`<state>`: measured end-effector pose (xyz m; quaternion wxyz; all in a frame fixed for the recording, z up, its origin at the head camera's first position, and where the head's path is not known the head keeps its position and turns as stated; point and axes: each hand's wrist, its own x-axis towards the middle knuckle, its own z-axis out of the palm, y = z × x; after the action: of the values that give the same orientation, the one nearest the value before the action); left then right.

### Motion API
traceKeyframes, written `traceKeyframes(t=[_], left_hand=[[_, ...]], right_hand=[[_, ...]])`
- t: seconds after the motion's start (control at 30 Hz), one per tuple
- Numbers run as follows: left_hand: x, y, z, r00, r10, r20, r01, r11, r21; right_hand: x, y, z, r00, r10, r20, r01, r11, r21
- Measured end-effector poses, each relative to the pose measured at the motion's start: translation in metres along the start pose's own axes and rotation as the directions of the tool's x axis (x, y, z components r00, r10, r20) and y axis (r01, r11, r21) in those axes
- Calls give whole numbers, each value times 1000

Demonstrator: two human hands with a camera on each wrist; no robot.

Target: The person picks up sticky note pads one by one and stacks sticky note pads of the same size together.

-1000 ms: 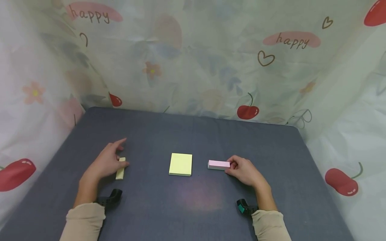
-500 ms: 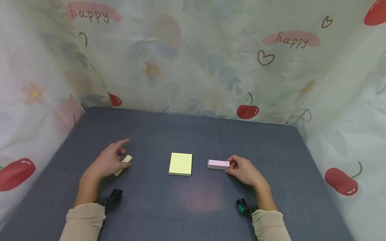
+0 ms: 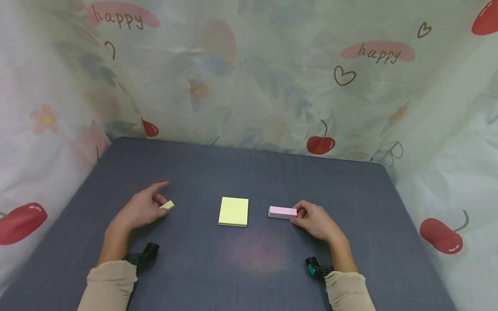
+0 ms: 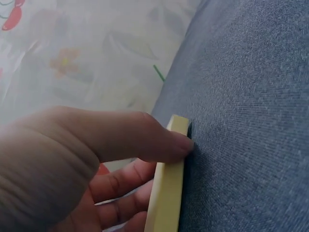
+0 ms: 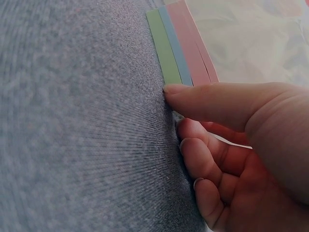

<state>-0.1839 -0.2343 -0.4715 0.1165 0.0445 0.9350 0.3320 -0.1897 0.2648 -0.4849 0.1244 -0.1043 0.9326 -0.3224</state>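
My left hand [image 3: 141, 210] pinches a narrow pale-yellow sticky-note pad [image 3: 169, 204] at the left of the table, its index finger stretched forward. In the left wrist view, the thumb lies across this yellow pad [image 4: 168, 193] near one end, with other fingers behind it. On the right, my right hand [image 3: 317, 221] grips the end of a long pink-topped sticky-note pad [image 3: 282, 212]. Green, blue and pink layers show on that pad [image 5: 181, 46] in the right wrist view. Between the hands lies a square yellow sticky-note pad [image 3: 233, 211], touched by neither.
A dark grey cloth covers the table [image 3: 249, 276]. Behind and at both sides hangs a printed curtain [image 3: 256, 86] with cherries and "happy" lettering. Each wrist wears a black camera mount, such as the left one [image 3: 144, 254].
The narrow yellow pad has turned clockwise in my left hand, its far end swinging right toward the square pad. My right hand and the pink-topped pad stay in place.
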Motion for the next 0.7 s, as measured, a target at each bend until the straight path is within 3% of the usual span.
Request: traceKeyframes(t=[0.47, 0.7], left_hand=[[-1, 12, 4, 996, 53, -75, -55, 998, -15], [0, 24, 8, 984, 108, -142, -118, 991, -65]], right_hand=[[0, -1, 1, 1000, -11, -2, 11, 1000, -4], [-1, -1, 1, 1000, -3, -2, 3, 1000, 2]])
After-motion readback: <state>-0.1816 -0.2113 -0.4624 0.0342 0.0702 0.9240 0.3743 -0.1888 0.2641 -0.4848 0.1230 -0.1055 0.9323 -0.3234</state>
